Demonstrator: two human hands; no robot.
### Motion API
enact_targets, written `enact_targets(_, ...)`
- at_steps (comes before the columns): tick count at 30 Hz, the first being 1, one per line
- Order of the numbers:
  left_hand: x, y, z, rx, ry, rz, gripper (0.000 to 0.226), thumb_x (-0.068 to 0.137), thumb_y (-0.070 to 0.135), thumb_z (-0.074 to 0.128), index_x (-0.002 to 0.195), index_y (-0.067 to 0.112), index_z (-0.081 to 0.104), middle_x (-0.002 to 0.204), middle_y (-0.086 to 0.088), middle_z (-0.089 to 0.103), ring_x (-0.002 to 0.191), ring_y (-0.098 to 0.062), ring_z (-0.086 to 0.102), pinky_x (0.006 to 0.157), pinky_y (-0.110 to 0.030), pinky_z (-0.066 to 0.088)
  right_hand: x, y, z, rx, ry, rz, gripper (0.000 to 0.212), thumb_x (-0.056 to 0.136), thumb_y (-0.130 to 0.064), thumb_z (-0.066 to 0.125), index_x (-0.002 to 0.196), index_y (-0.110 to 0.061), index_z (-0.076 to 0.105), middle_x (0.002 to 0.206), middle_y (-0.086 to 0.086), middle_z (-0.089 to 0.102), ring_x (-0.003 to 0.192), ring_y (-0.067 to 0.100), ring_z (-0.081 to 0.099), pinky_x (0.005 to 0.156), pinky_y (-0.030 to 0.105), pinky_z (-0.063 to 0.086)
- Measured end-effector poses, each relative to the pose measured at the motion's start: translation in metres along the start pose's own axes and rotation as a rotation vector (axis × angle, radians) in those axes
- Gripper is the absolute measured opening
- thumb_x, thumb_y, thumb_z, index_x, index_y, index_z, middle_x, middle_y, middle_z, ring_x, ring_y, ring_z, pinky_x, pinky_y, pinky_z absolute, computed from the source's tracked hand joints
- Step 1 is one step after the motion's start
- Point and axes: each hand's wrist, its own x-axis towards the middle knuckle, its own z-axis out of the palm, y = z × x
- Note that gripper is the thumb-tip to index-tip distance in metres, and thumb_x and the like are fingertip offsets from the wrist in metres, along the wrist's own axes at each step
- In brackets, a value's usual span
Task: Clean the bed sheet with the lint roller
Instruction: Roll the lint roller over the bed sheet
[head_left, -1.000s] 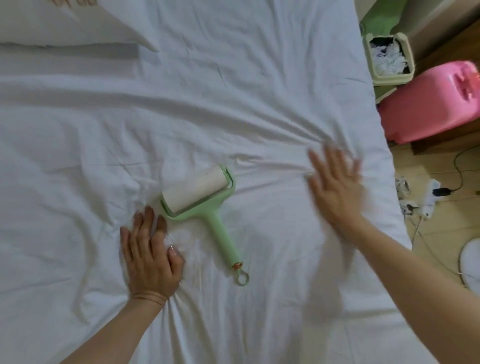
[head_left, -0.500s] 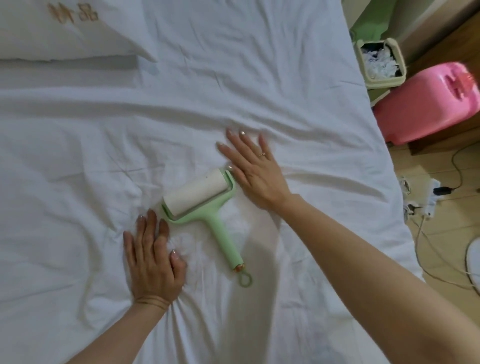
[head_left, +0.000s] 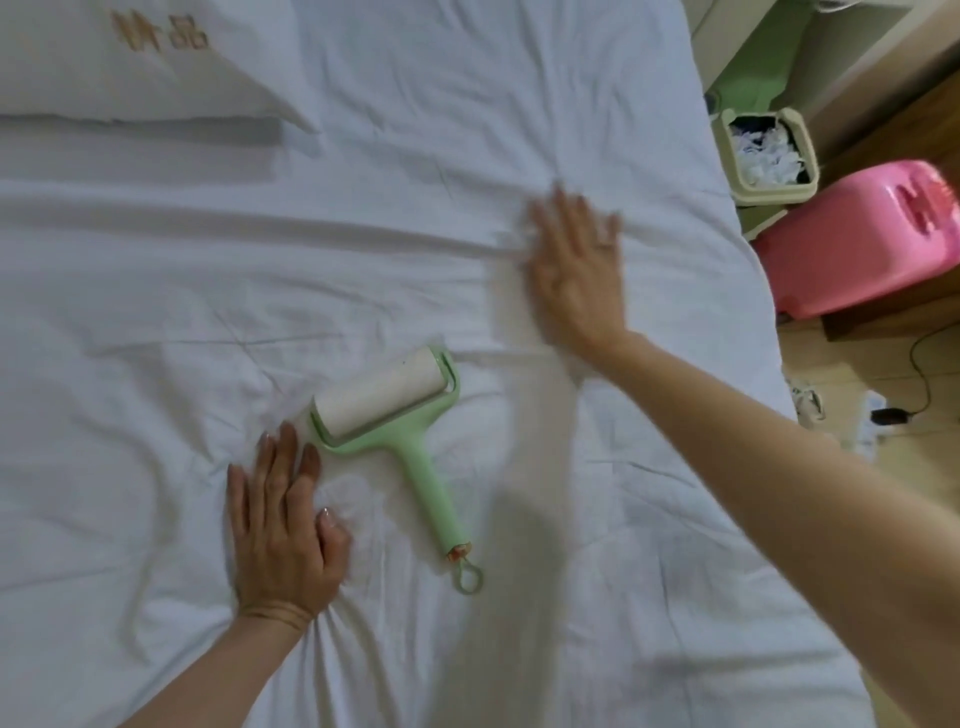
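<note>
A white, wrinkled bed sheet (head_left: 156, 322) fills most of the view. On it lies the lint roller (head_left: 395, 415), pale green with a white roll, its handle pointing toward me and a ring at the end. My left hand (head_left: 283, 525) presses flat on the sheet just left of the roller head, fingers straight. My right hand (head_left: 576, 265) lies flat and blurred on the sheet up and to the right of the roller, fingers spread, apart from it. Neither hand holds the roller.
A white pillow (head_left: 135, 67) with gold lettering sits at the top left. Beyond the bed's right edge stand a beige bin (head_left: 800, 182) with crumpled paper and a pink plastic container (head_left: 852, 244). Cables and a plug (head_left: 891, 415) lie on the wooden floor.
My right hand swept from the bed's right side in to the roller head, then back out to the upper right across the sheet. The left hand and the roller stayed put.
</note>
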Motion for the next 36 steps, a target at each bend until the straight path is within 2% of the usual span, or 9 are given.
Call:
enact_targets(3,-0.002,-0.001,0.001,0.020,0.010,0.007,0.049,0.086,0.019,0.030,0.120,-0.007,0.054,0.144,-0.027,0.041,0.137,-0.038,0.037,0.113,-0.060,0.023,0.007,-0.074,0.031,-0.008,-0.088,-0.407,0.050,0.096,-0.042,0.032,0.143,-0.026,0.038,0.152,0.006,0.031,0.141,0.027,0.027,0.113,0.058,0.011)
enact_targets(6,0.000,-0.003,0.002,0.030,0.029,0.027,0.049,0.086,0.018,0.030,0.121,-0.006,0.054,0.143,-0.026,0.044,0.135,-0.039,0.038,0.113,-0.060,0.024,0.016,-0.065,0.042,-0.050,-0.176,-0.452,0.053,0.096,-0.053,0.020,0.146,-0.038,0.025,0.157,-0.002,0.018,0.145,0.021,0.015,0.115,0.053,0.004)
enact_targets(15,0.003,-0.001,-0.003,0.165,0.078,-0.016,0.055,0.083,0.018,0.033,0.131,0.001,0.054,0.145,-0.016,0.045,0.136,-0.037,0.039,0.111,-0.062,0.024,0.003,0.188,-0.025,0.012,-0.241,0.806,0.064,0.094,-0.061,0.017,0.150,-0.031,0.013,0.157,0.017,0.008,0.145,0.034,0.003,0.110,0.064,-0.001)
enact_targets(19,0.006,0.001,-0.007,0.215,0.006,-0.148,0.062,0.083,0.023,0.032,0.139,0.002,0.046,0.151,-0.014,0.038,0.140,-0.035,0.032,0.115,-0.060,0.012,-0.029,0.098,-0.027,0.047,0.062,0.289,0.059,0.098,-0.039,0.028,0.150,-0.014,0.019,0.157,0.016,0.012,0.145,0.032,0.009,0.115,0.056,0.003)
enact_targets(22,0.006,0.015,-0.011,0.163,-0.029,-0.341,0.057,0.090,0.023,0.030,0.143,0.004,0.041,0.155,-0.011,0.033,0.143,-0.032,0.027,0.115,-0.057,0.005,-0.106,-0.003,-0.005,0.135,0.060,-0.130,0.061,0.094,-0.041,0.032,0.147,-0.011,0.029,0.155,0.014,0.020,0.144,0.031,0.017,0.115,0.054,0.007)
enact_targets(25,0.010,0.064,-0.020,-0.051,0.157,-0.644,0.042,0.092,0.018,0.039,0.127,-0.001,0.052,0.132,-0.022,0.053,0.125,-0.040,0.045,0.102,-0.056,0.031,-0.161,-0.019,0.019,0.037,-0.074,-0.371,0.055,0.096,-0.047,0.032,0.147,-0.025,0.032,0.155,0.006,0.023,0.143,0.027,0.022,0.112,0.058,0.017)
enact_targets(28,0.010,0.128,-0.026,-0.089,0.224,-0.644,0.042,0.092,0.036,0.041,0.108,0.001,0.055,0.106,-0.018,0.059,0.100,-0.038,0.053,0.078,-0.046,0.038,-0.152,0.052,0.021,-0.036,-0.075,-0.194,0.054,0.095,-0.052,0.027,0.146,-0.033,0.032,0.155,0.004,0.025,0.142,0.027,0.025,0.113,0.057,0.013)
enact_targets(34,0.011,0.175,-0.010,-0.023,-0.037,-0.790,0.046,0.085,0.033,0.065,0.110,-0.005,0.055,0.121,-0.021,0.043,0.114,-0.037,0.039,0.090,-0.045,0.032,-0.133,0.149,-0.014,0.080,-0.132,0.486,0.063,0.097,-0.053,0.022,0.151,-0.024,0.012,0.159,0.011,0.000,0.146,0.029,-0.002,0.112,0.060,0.000)
enact_targets(36,0.012,0.175,-0.015,-0.066,0.001,-0.838,0.045,0.089,0.030,0.060,0.112,-0.008,0.054,0.124,-0.023,0.041,0.116,-0.038,0.037,0.094,-0.044,0.030,-0.140,0.114,-0.016,0.067,-0.017,0.411,0.066,0.097,-0.045,0.029,0.150,-0.008,0.016,0.157,0.018,0.004,0.145,0.033,0.002,0.113,0.059,0.002)
